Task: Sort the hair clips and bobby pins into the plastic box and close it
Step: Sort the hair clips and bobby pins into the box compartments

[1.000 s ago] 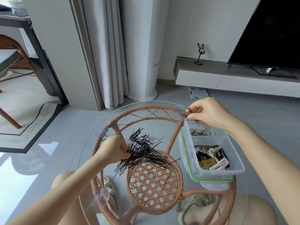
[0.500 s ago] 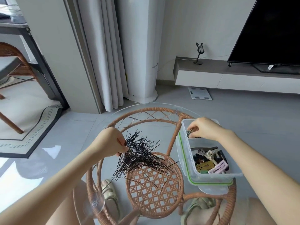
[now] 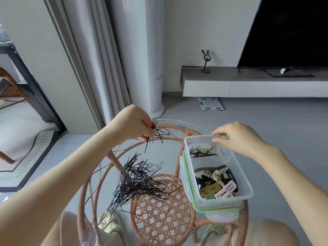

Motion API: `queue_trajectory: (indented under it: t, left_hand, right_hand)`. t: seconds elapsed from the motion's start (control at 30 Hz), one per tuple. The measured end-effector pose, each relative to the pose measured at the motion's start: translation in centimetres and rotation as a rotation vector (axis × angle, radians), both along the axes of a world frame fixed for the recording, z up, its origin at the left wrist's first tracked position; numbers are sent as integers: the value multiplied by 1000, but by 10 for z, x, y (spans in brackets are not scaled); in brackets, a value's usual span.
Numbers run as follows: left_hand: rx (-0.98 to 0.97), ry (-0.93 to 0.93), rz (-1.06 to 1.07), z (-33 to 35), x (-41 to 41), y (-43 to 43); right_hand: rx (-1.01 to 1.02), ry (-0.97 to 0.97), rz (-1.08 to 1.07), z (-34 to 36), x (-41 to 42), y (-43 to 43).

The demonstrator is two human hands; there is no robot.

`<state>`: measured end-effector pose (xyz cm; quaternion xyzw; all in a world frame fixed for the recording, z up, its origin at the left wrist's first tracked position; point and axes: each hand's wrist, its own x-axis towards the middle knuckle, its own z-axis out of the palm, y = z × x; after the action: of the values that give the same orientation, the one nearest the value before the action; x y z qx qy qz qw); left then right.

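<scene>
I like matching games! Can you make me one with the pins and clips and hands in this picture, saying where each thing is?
Things:
1. small bunch of bobby pins
2. big pile of bobby pins
3. hair clips
4. right hand

Places:
A. near compartment of the plastic box
B. at the box's far rim
C. pinched in the left hand
D. spread on the glass tabletop

Pairs: 1-C, 2-D, 3-A, 4-B

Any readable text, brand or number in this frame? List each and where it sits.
None can be read.
White tag on the TV stand: too small.
Scale display on the floor: blurred.
Marking on the white tower unit: no letters legible.
Plastic box: no label visible.
</scene>
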<state>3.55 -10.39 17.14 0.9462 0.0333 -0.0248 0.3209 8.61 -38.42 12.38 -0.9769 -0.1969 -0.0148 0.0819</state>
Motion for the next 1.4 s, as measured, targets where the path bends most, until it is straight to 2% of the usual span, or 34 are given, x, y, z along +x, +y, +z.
queue_trajectory:
  t: [0.17,0.3,0.53,0.7,0.8,0.93,1.03,1.13,1.2,1.27,1.4]
  left_hand:
    - [97,-86,-178,4,32,-65]
    - [305,-119,-354,-24,59,-118]
    - [520,22,-532,-87,86,-155]
    - [396,52,-568,-88,83,-143]
    - [280,-4,-527,-73,78,-125]
    - [110,-100,-353,-62,55,-80]
    - [111,-155,-183,-83,22,-26]
    - [162,-214,-57,-119,-25,25]
    - [207,-177,52,-148,-61,53]
    - [209,-110,162,-175,-92,69]
    - [202,-49,247,-205,-116,60]
  right_hand:
    - [41,-80,-22,10,-6,-23]
    - [44,-127,-27,8,-12,-34]
    - [24,-81,-11,0,-19,-40]
    - [50,-70,-3,0,-24,-35]
    - [101,-83,-3,6,-32,-25]
    - [325,-77,102,11,-58,7]
    - [351,94,261,-4,-91,45]
    - [368,235,317,-40,-124,76]
    - [411,326,262,-71,-139,95]
    - [363,365,140,-104,-143,107]
    - [165,181,-4,-145,-139,125]
